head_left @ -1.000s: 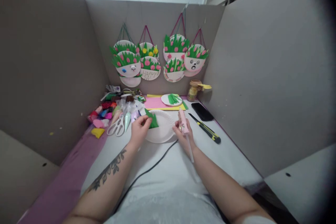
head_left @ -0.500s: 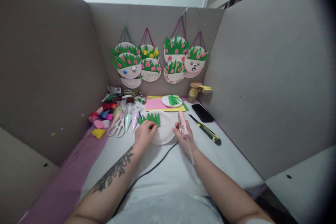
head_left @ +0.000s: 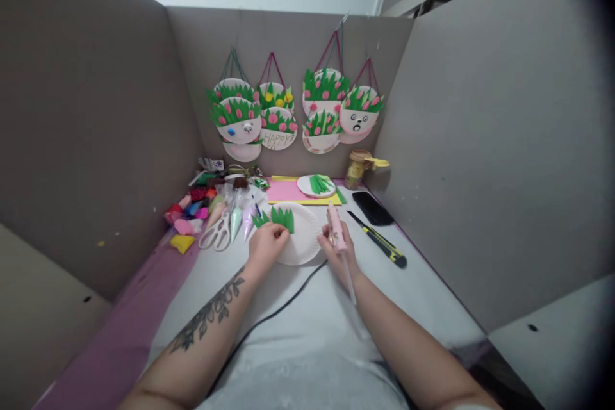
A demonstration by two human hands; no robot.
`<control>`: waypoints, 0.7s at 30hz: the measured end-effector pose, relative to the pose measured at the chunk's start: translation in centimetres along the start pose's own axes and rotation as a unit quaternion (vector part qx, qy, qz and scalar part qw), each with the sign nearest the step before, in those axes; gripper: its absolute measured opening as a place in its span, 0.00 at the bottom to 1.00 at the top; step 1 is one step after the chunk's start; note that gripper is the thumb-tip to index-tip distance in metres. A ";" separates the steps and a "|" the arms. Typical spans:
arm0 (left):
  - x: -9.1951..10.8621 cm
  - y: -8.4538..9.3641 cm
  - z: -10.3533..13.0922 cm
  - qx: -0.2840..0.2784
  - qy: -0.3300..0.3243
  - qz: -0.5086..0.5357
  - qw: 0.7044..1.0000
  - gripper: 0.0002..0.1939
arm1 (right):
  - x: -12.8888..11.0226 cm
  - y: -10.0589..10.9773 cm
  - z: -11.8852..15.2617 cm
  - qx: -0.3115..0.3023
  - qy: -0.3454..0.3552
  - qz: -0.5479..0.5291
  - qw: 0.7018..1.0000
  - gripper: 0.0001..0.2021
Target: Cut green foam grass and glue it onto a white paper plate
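A white paper plate point(head_left: 307, 237) lies in front of me with green paper grass point(head_left: 282, 219) over its upper left part. My left hand point(head_left: 269, 245) is closed on the lower edge of the grass, thumb and fingers pressed together over the plate. On the plate's right side, my right hand point(head_left: 342, 250) is wrapped round a pink glue gun point(head_left: 336, 228). The gun's nozzle points away from me, and a clear glue stick sticks out of its back end. My right fingertips are beside the plate's rim.
White scissors point(head_left: 217, 233), piping bags and colourful clay packets point(head_left: 183, 227) lie at the left. A utility knife point(head_left: 379, 240) and black phone point(head_left: 372, 207) are at the right. A black cord point(head_left: 283, 307) crosses the cloth. Decorated plates point(head_left: 320, 132) hang on the back panel.
The whole view has shifted very slightly. Both hands keep their holds, with no clear movement against the plate.
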State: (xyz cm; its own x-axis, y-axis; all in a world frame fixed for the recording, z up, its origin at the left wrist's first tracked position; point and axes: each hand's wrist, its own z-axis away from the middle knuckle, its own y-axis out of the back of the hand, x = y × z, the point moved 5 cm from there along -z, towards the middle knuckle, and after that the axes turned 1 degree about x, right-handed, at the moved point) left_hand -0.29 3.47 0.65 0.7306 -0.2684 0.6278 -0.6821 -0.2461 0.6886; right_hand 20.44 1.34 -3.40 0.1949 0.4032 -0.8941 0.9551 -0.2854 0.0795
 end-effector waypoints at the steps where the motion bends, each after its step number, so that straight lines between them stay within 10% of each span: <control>1: 0.0 0.0 0.0 0.000 -0.001 0.003 1.000 0.11 | 0.0 0.0 0.0 0.000 0.002 0.003 1.000 0.22; 21: -0.5 -0.3 -0.1 0.034 0.048 0.105 0.993 0.11 | -0.1 -0.3 0.3 -0.008 -0.007 0.021 1.000 0.20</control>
State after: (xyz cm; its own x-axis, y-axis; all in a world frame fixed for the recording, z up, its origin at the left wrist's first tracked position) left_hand -0.46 3.74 0.14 0.5691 -0.2305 0.7893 -0.8179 -0.2580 0.5144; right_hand 20.04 1.13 -3.52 0.2315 0.3781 -0.8964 0.9496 -0.2882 0.1236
